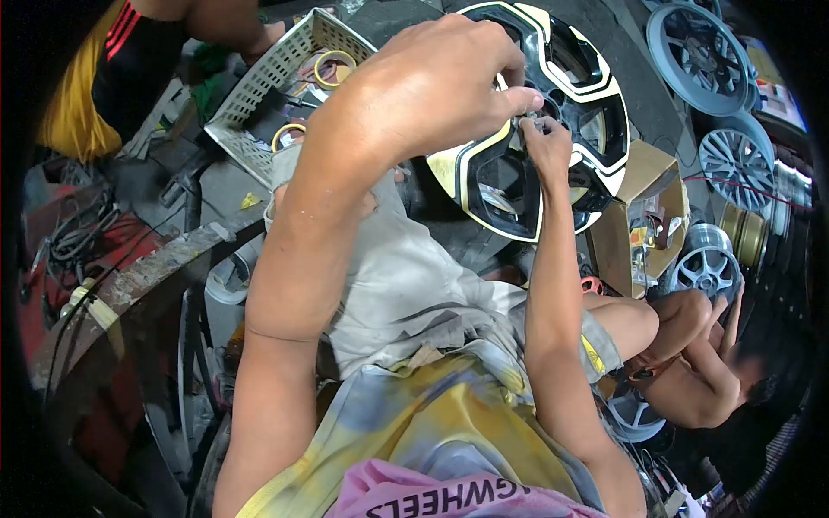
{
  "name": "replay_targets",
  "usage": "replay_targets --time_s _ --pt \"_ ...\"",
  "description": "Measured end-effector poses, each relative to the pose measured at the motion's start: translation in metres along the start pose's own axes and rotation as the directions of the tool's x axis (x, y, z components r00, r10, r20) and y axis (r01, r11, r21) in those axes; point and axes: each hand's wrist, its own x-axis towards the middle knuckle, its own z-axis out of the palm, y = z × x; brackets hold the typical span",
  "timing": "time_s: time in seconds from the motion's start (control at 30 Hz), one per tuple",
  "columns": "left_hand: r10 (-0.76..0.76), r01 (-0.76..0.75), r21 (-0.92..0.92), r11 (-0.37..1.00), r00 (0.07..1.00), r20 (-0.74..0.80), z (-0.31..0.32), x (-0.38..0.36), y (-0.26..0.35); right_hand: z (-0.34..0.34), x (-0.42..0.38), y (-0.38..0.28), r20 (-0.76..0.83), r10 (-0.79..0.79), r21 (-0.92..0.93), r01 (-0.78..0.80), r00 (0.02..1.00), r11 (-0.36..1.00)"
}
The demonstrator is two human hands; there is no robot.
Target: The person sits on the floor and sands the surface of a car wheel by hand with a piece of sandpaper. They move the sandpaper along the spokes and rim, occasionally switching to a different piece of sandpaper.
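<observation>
A black alloy wheel (596,91) with pale yellow edging along its spokes lies in front of me. My left hand (445,86) is bent over its near left side, fingers curled and thumb pointing toward the hub. Close beside that thumb, my right hand (547,148) has its fingers pinched together over the wheel's centre. Whatever sits between the fingers of either hand is hidden or too small to make out.
A white perforated basket (250,86) with tape rolls (335,69) stands left of the wheel. To its right is an open cardboard box (635,220). More wheels (701,59) line the right side. One person (691,363) crouches at right; another's leg (142,78) shows upper left.
</observation>
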Motion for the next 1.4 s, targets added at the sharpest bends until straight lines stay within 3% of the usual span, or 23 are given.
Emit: replay_targets --time_s 0.1,0.17,0.3,0.37,0.43,0.5,0.57,0.77,0.83,0.97,1.03,1.2,1.3,1.4 --pt "0.02 -0.02 0.01 1.0 1.0 0.01 0.004 0.007 -0.002 -0.001 -0.022 0.016 -0.072 -0.147 0.069 0.152 0.986 0.986" --pt "0.029 -0.03 0.028 0.999 0.999 0.038 0.008 0.01 -0.002 0.001 -0.036 0.009 0.024 -0.061 0.108 0.058 0.998 0.992" --pt "0.086 -0.086 0.023 0.996 0.996 0.002 0.017 0.01 -0.004 0.009 -0.053 -0.016 -0.04 -0.114 0.143 0.118 0.993 0.983" --pt "0.08 -0.079 0.031 0.996 0.997 -0.012 0.016 0.01 -0.004 0.007 -0.052 -0.02 -0.054 -0.115 0.12 0.121 0.992 0.985" --pt "0.02 -0.022 0.036 0.999 0.998 0.052 0.01 0.01 0.0 0.005 -0.04 -0.014 0.019 -0.134 -0.055 0.135 0.991 0.989" --pt "0.019 -0.021 0.049 0.999 0.999 0.048 0.008 0.009 0.003 0.001 -0.034 -0.019 0.037 -0.124 -0.054 0.125 0.992 0.991" --pt "0.022 -0.025 0.061 0.998 0.999 0.045 0.008 0.009 0.006 -0.006 -0.029 -0.026 0.17 0.016 -0.043 -0.009 0.985 0.999" --pt "0.003 -0.011 0.068 0.998 0.994 0.11 0.001 0.012 0.011 0.021 -0.02 -0.019 0.252 0.164 0.165 -0.209 0.954 0.964" --pt "0.1 -0.092 -0.053 0.994 0.98 0.171 -0.019 0.006 0.021 0.021 -0.023 -0.026 0.244 0.251 0.274 -0.315 0.937 0.909" --pt "0.055 -0.051 -0.045 0.998 0.994 0.089 -0.017 0.005 0.029 0.022 -0.03 -0.033 0.155 0.214 0.19 -0.242 0.964 0.951" --pt "-0.009 0.032 -0.094 0.995 0.973 0.229 -0.014 0.015 0.018 0.023 -0.036 -0.035 0.214 0.233 0.196 -0.276 0.949 0.941" --pt "0.021 -0.009 -0.071 0.997 0.985 0.173 -0.021 0.005 0.031 0.028 -0.028 -0.038 0.107 0.289 0.265 -0.308 0.951 0.914" --pt "0.067 -0.06 -0.057 0.997 0.991 0.116 -0.022 0.004 0.031 0.016 -0.041 -0.05 0.194 0.283 0.171 -0.317 0.939 0.933" --pt "0.081 -0.076 -0.064 0.995 0.993 0.085 -0.02 0.002 0.031 0.023 -0.034 -0.042 0.156 0.302 0.314 -0.337 0.94 0.888"
